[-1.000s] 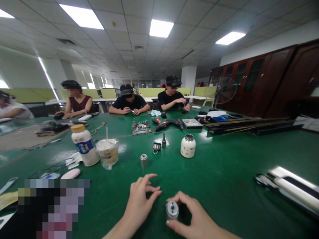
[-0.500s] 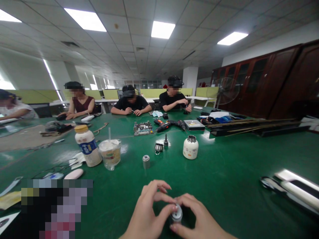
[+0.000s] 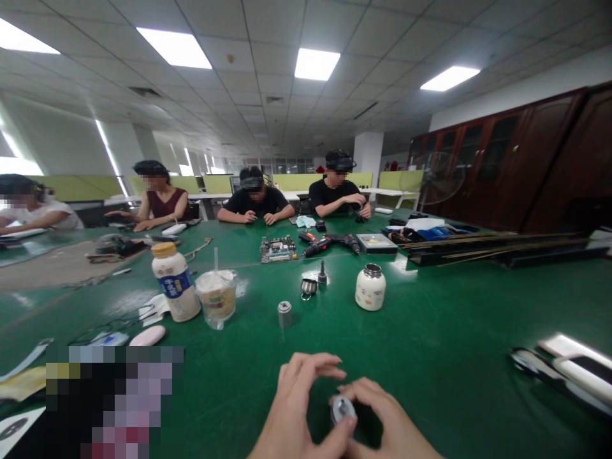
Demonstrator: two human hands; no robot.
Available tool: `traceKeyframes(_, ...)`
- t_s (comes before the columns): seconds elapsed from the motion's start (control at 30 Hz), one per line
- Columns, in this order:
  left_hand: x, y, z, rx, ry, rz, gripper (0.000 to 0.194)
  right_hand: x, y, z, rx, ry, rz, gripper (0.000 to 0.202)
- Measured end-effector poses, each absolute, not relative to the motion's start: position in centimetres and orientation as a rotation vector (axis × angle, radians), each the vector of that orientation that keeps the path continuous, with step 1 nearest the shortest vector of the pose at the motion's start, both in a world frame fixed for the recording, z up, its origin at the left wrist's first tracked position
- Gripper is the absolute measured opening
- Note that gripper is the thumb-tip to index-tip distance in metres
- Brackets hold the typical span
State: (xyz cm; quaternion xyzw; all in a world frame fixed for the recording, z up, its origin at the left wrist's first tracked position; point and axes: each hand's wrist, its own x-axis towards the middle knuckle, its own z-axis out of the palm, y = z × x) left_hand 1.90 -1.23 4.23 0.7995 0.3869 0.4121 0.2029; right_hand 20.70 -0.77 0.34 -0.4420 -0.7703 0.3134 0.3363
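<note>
Between my hands, near the lower edge of the view, is a small round metal cylinder (image 3: 341, 406) with a dark hole in its pale top face. My right hand (image 3: 385, 414) is curled around it, index finger at its far side and thumb low at the near side. My left hand (image 3: 299, 408) rests its thumb on the cylinder's near edge, while its other fingers are raised and apart from it. A similar metal cylinder (image 3: 285, 315) stands upright on the green table (image 3: 229, 389). Beyond it are a small metal cup-shaped part (image 3: 308, 288) and a dark stepped metal piece (image 3: 322, 274).
A white jar (image 3: 370, 290) stands right of centre. A yellow-capped bottle (image 3: 176, 284) and a plastic cup with straw (image 3: 217, 296) are at left. Farther back lie a circuit board (image 3: 278, 249), power drills (image 3: 318, 244) and long rods (image 3: 488, 245). Several people sit across the table.
My left index finger has lifted off the cylinder's top, and the left thumb has slid to its near edge. The cylinder is tilted more toward me. The whole view has shifted slightly.
</note>
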Motion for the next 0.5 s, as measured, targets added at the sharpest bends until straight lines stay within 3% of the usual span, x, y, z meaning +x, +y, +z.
traceKeyframes(0.13, 2.1, -1.1, 4.0, 2.146, 1.143, 1.106, 0.048, 20.7, -0.9, 0.2, -1.167, -2.009, 0.801, 0.025)
traceKeyframes(0.3, 0.9, 1.0, 4.1, 1.972, 1.329, 1.380, 0.029, 20.9, -0.9, 0.3, -1.210, -2.006, 0.828, 0.032)
traceKeyframes(0.5, -0.5, 3.7, 2.0, 2.044, 1.499, 0.993, 0.031, 21.0, -0.9, 0.5, -1.229, -2.005, 0.852, 0.034)
